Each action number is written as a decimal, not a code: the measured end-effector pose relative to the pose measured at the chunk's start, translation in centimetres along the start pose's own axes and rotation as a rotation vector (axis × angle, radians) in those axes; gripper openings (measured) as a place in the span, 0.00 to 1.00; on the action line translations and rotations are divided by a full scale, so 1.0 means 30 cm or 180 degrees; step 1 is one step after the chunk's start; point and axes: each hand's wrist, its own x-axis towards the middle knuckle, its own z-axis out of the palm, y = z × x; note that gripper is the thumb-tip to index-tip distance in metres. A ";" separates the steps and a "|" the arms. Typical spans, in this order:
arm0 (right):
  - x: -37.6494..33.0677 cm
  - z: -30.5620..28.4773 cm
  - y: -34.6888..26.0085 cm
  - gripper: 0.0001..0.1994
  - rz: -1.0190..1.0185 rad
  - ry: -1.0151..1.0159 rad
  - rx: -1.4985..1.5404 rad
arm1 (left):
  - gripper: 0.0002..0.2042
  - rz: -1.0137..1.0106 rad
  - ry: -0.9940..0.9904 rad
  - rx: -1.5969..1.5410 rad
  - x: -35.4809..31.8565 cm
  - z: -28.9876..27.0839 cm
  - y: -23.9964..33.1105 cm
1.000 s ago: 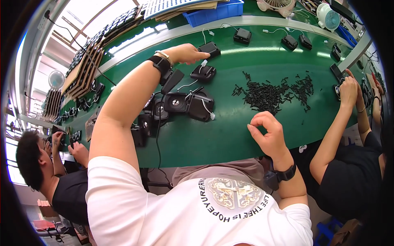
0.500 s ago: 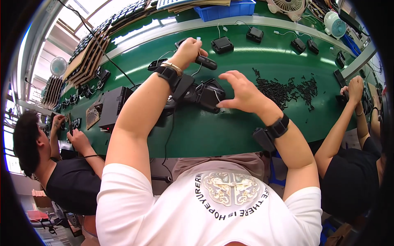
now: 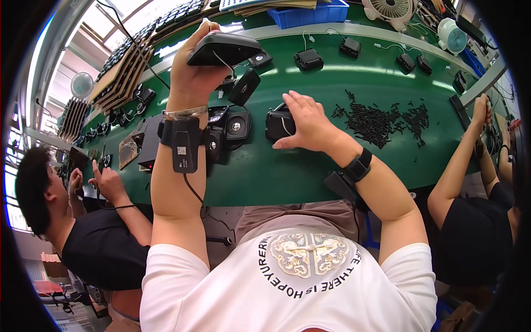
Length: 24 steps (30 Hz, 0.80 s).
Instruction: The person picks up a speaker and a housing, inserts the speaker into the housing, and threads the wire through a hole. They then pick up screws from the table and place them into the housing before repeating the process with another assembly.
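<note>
My left hand (image 3: 193, 74) is raised over the far left part of the green table, palm up, gripping a flat black casing (image 3: 225, 47). From it a thin wire runs down to a smaller black oblong piece (image 3: 244, 87), hanging tilted beside the hand. Below sit black speaker units (image 3: 238, 126) with round silver-centred cones, partly hidden behind my left wrist. My right hand (image 3: 311, 123) is curled round the right side of a black box-shaped unit (image 3: 276, 124) on the table, fingers on top and thumb at the near edge. A pale wire loops over that unit.
A pile of small black screws (image 3: 376, 122) lies right of my right hand. Several black wired units (image 3: 308, 59) stand along the back. A blue bin (image 3: 310, 14) and fans (image 3: 390, 10) are behind. A black box (image 3: 148, 141) stands left. People work on both sides.
My left hand has moved left and up and turned over, lifting the black casing with its wired piece. My right hand has moved slightly left and closed on the box-shaped unit.
</note>
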 end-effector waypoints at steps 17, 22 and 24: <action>-0.438 0.002 0.037 0.56 0.0138 0.0328 0.3512 | 0.10 -0.0887 -0.0737 -0.1682 -0.117 0.165 -0.554; -0.460 -0.016 0.137 0.47 0.0572 0.0490 0.1177 | 0.10 -0.0500 -0.0451 -0.0596 -0.174 -0.014 -0.632; -0.455 0.010 0.150 0.46 0.0382 0.0466 0.0867 | 0.10 -0.0395 -0.0246 -0.0237 -0.218 -0.067 -0.656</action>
